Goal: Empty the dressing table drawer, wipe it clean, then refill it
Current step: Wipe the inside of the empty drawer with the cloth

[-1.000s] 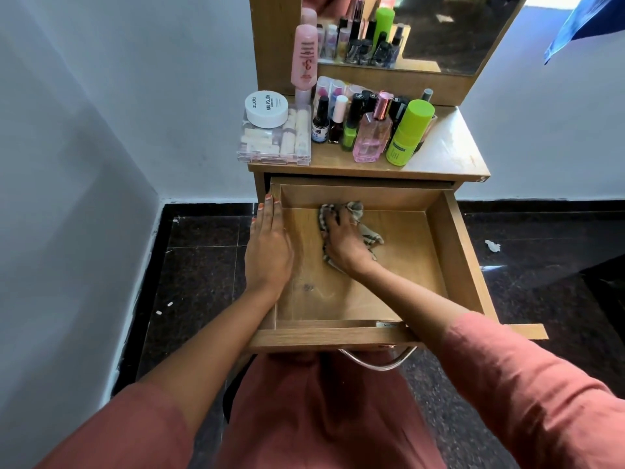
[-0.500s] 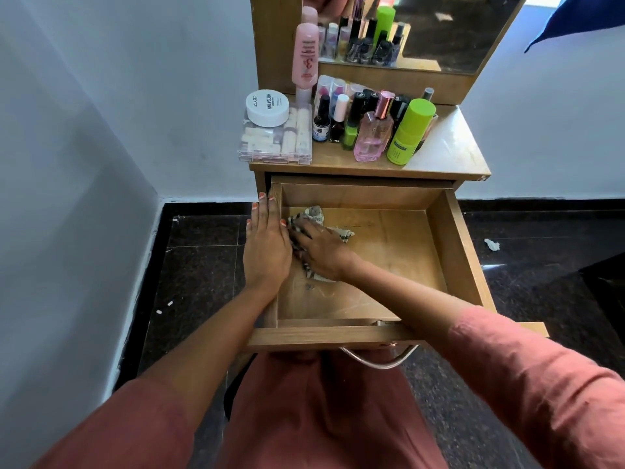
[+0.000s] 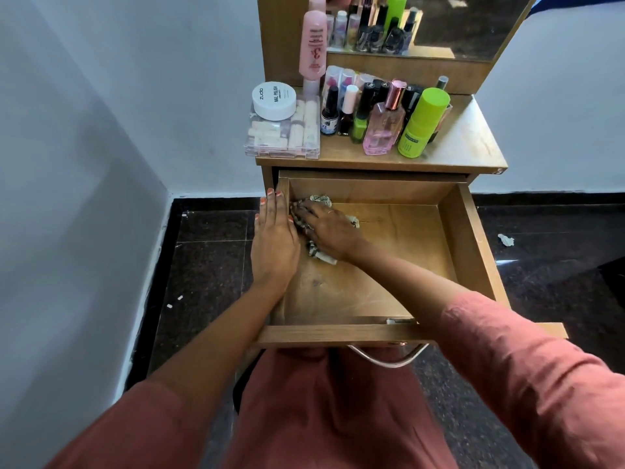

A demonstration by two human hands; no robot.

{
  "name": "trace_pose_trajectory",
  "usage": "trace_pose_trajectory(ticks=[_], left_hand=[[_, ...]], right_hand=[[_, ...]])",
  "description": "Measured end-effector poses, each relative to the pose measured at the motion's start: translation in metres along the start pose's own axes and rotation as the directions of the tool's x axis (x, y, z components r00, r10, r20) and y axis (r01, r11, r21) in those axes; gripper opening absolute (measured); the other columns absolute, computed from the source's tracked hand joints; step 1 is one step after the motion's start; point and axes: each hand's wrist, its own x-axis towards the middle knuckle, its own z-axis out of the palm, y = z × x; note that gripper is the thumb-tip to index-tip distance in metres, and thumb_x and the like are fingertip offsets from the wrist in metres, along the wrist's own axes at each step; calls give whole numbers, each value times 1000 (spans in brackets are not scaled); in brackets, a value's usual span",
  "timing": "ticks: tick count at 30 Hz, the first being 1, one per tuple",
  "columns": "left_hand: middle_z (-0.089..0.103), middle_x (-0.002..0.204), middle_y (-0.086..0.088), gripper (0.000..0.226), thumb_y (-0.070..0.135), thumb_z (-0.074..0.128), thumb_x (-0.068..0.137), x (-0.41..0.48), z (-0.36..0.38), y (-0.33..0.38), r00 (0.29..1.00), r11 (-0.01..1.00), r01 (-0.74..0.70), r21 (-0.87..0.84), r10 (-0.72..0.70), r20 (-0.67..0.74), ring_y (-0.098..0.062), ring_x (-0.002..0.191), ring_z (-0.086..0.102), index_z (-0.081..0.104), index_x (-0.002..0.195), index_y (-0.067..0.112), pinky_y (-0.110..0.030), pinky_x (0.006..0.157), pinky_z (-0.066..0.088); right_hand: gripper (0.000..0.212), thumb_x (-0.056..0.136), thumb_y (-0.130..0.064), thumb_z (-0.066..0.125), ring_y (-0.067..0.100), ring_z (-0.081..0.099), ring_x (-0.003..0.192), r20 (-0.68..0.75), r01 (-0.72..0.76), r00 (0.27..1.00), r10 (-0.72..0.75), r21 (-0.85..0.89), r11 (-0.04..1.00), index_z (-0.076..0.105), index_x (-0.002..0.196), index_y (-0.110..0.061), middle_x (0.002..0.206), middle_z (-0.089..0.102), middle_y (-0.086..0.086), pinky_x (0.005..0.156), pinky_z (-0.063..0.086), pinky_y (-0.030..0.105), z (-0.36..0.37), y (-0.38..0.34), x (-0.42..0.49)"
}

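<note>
Wiping stage, I'd say: the drawer (image 3: 470, 238) is pulled out and bare inside, with the bottles (image 3: 382, 126) up on the tabletop (image 3: 473, 140). The person's right hand (image 3: 328, 228) presses the patterned cloth (image 3: 318, 199) flat-fingered into the far left corner. The left hand (image 3: 274, 242), fingers straight, rests on the left wall. The next move probably calls for sweeping rightward across the floor

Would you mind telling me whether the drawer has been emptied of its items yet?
Empty: the drawer holds only the cloth under the right hand; bare wood shows elsewhere.
</note>
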Motion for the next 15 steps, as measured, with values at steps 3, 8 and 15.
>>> trace_pose_trajectory(ticks=[3,8,15], left_hand=[[5,157,-8,49,15,22,100,0,1,1,1000,1000,6,-8,-6,-4,-18,146,2,10,147,8,-30,119,3],[6,157,-8,48,15,22,100,-1,0,1,1000,1000,7,-1,-7,-18,-18,146,3,11,147,8,-30,119,3],[6,157,-6,48,16,22,100,-1,0,2,1000,1000,15,5,-14,-18,-18,146,3,11,147,9,-30,119,5]], right_hand=[[49,97,-21,38,24,20,141,-16,-34,999,34,13,999,25,144,-14,152,23,6,113,22,40,6,-2,-2],[50,95,-19,40,29,27,135,-97,-167,981,168,27,986,26,143,-14,146,29,12,110,28,44,9,-20,2],[45,96,-17,37,32,33,128,-129,-288,952,278,-62,956,28,140,-12,142,28,16,103,32,44,8,-35,9]])
